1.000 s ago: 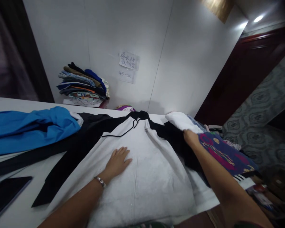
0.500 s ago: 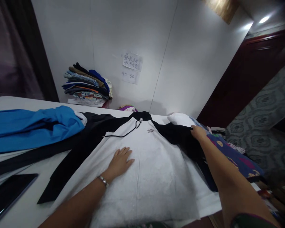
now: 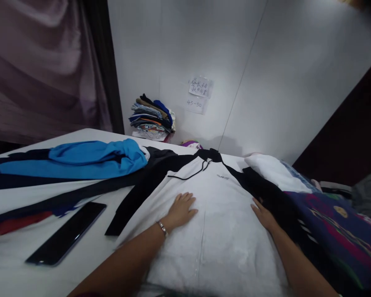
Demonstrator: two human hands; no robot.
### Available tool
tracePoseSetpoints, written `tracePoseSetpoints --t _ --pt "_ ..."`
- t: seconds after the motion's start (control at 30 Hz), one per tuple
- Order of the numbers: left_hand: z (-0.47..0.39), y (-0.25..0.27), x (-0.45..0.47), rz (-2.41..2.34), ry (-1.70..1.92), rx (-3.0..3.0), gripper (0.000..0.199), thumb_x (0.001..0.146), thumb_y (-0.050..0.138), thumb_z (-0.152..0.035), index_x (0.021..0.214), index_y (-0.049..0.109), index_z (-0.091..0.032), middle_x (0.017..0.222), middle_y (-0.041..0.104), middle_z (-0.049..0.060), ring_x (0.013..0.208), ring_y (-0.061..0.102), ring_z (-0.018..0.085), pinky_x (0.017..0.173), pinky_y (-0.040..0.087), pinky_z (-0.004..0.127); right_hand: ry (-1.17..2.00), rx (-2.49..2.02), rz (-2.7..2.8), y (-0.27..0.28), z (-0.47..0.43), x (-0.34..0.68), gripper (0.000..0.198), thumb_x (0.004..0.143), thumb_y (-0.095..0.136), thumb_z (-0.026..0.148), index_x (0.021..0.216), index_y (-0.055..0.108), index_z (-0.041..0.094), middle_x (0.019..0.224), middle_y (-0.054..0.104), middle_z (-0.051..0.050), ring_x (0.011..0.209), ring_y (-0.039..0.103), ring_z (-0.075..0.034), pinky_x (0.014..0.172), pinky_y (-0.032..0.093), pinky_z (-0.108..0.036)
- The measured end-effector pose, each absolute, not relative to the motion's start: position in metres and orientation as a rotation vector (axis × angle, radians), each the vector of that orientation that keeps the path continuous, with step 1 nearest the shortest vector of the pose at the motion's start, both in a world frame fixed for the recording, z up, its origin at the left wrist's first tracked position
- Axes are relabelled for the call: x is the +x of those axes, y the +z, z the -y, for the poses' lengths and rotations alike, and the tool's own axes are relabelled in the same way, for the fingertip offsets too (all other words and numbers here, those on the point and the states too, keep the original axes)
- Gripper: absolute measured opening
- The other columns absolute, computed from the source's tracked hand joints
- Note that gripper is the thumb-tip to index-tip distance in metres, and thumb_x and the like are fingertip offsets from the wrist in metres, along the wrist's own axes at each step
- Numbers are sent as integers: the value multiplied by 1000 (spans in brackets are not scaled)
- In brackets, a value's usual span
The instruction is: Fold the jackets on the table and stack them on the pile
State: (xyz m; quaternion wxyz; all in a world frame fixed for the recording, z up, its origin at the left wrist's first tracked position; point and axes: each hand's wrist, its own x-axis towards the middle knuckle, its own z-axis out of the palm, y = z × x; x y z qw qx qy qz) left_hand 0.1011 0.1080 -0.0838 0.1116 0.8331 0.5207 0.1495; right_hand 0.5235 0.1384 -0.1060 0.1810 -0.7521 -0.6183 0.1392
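At your far left a dark phone (image 3: 66,238) lies on the white table (image 3: 24,268), with a blue garment (image 3: 80,159) bunched beyond it and a stack of folded clothes (image 3: 151,117) against the wall. Your left hand (image 3: 181,209) rests flat and open on the jacket (image 3: 216,231), which lies spread front-up in the middle of the table, its black left sleeve (image 3: 132,194) stretched out sideways. Your right hand (image 3: 264,216) lies open, palm down, at the seam where the white body meets the black right sleeve (image 3: 275,198). A patterned cloth (image 3: 336,231) sits at the far right. The jacket looks laid out and smoothed; neither sleeve is folded in yet.
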Motion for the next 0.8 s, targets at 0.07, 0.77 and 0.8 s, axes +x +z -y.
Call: tracePoseSetpoints --t 0.07,0.77,0.8 --pt "-107 -85 102 -1516 443 2433 51 89 47 -44 133 49 -20 147 42 10 139 30 26 115 19 47 398 -2083 1708 -119 -143 535 61 87 44 51 137 48 18 152 30 -9 139 27 -30 115 23 -41" --pt "-146 -28 -45 -2496 159 1654 46 85 49 -47 112 60 -11 110 67 20 102 64 32 77 50 36 473 -2058 1715 -139 -153 542 69 84 37 59 142 42 22 155 24 -7 140 27 -28 114 24 -38" --pt "-147 -29 -45 -2491 161 1656 42 85 49 -43 112 60 -12 112 67 19 102 64 31 77 50 35 458 -2059 1712 -139 -153 542 67 85 37 58 142 43 22 154 26 -7 140 27 -28 114 25 -38"
